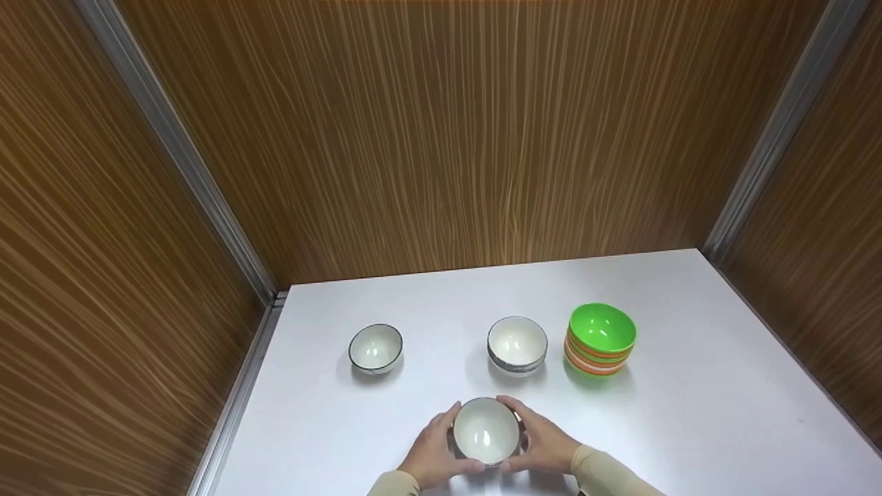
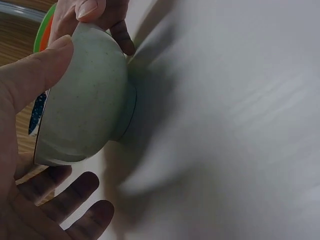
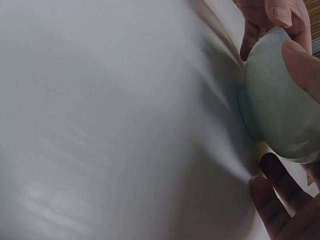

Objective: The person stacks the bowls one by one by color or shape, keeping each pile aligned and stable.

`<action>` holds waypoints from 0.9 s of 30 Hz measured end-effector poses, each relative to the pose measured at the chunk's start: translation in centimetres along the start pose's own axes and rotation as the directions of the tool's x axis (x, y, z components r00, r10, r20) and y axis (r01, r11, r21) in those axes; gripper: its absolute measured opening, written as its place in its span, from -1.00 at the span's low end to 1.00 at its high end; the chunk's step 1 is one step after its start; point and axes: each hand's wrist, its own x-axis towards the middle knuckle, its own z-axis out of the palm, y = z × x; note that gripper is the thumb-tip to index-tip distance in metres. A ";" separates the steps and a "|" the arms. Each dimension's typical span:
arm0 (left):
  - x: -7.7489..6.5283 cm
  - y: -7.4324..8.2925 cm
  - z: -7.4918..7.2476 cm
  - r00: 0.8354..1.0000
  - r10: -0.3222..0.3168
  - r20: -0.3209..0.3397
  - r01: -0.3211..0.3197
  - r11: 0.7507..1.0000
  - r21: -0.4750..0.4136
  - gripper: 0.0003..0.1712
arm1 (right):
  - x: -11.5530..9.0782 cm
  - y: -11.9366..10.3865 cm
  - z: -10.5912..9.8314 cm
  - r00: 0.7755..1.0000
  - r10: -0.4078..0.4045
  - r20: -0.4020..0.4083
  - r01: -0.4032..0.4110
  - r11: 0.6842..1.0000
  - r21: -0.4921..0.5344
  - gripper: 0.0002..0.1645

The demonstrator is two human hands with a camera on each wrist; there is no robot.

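Note:
A pale bowl [image 1: 486, 432] with a dark rim is held upright between both hands near the front of the table. On its left side my left hand [image 1: 434, 451] grips it, thumb at the near rim and fingers round the far side. My right hand [image 1: 544, 441] holds the opposite side in the same way. The left wrist view shows the bowl's plain greenish outer wall [image 2: 92, 95], with its foot close over the white tabletop. In the right wrist view, the right thumb [image 3: 302, 67] presses near the rim.
Behind the hands stand a stack of pale bowls [image 1: 517, 342] and, to its right, a stack of green and orange bowls [image 1: 601, 331]. Another pale bowl [image 1: 375, 348] sits at the left. Wood-grain panels [image 1: 441, 138] enclose the white table [image 1: 716, 386] at the back and sides.

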 end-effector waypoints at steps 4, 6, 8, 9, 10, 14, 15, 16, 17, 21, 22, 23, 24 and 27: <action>0.3 -0.7 -0.9 0.997 0.020 -0.073 -0.022 0.999 -0.028 0.11 | -0.1 0.1 0.0 1.000 0.009 0.004 -0.009 1.000 0.001 0.31; 0.6 -1.3 -1.7 0.989 0.034 -0.144 -0.042 0.998 -0.050 0.00 | -0.1 0.1 -0.1 1.000 0.016 0.004 -0.016 1.000 0.008 0.31; 1.1 -2.2 -2.8 0.972 0.038 -0.233 -0.055 0.996 -0.069 -0.12 | 0.0 0.1 0.0 1.000 0.021 0.006 -0.021 1.000 0.015 0.31; 1.3 -2.6 -3.4 0.959 0.025 -0.282 -0.049 0.996 -0.078 -0.18 | 0.0 0.1 0.0 1.000 0.024 0.006 -0.024 1.000 0.018 0.31; 1.6 -3.1 -4.0 0.943 0.007 -0.332 -0.036 0.996 -0.082 -0.25 | 0.0 0.1 0.0 1.000 0.023 0.006 -0.023 1.000 0.018 0.31; 2.5 -4.8 -6.5 0.852 -0.137 -0.505 0.058 0.984 -0.170 -0.48 | 0.1 0.0 0.1 1.000 0.026 0.003 -0.026 1.000 0.013 0.31; 2.7 -5.2 -7.1 0.825 -0.186 -0.534 0.087 0.975 -0.205 -0.51 | 0.0 0.0 0.1 1.000 0.028 0.002 -0.028 1.000 0.014 0.31; 2.8 -5.5 -7.6 0.803 -0.232 -0.549 0.114 0.964 -0.241 -0.51 | 0.0 -0.1 0.0 1.000 0.028 0.002 -0.028 0.999 0.016 0.31; 3.0 -5.8 -8.1 0.784 -0.272 -0.558 0.135 0.952 -0.274 -0.50 | 0.0 -0.1 0.0 0.999 0.032 0.003 -0.032 0.999 0.023 0.31; 3.5 -6.4 -9.6 0.747 -0.419 -0.516 0.229 0.891 -0.392 -0.35 | 0.0 -0.1 -0.1 0.999 0.034 0.001 -0.034 0.999 0.025 0.31; 3.6 -6.5 -9.8 0.745 -0.444 -0.498 0.247 0.877 -0.412 -0.30 | 0.0 -0.1 -0.1 0.999 0.037 0.000 -0.037 0.999 0.026 0.31; 3.8 -6.6 -10.0 0.743 -0.462 -0.484 0.257 0.865 -0.431 -0.26 | -0.1 -0.2 -0.1 0.999 0.039 -0.001 -0.039 0.999 0.025 0.31; 4.0 -6.6 -10.1 0.740 -0.479 -0.471 0.265 0.853 -0.450 -0.23 | -0.1 -0.2 0.0 0.999 0.037 -0.002 -0.037 0.999 0.020 0.31; 4.5 -6.7 -10.4 0.743 -0.506 -0.438 0.256 0.819 -0.513 -0.13 | -0.3 -0.2 0.0 0.999 0.032 -0.006 -0.032 0.999 0.015 0.31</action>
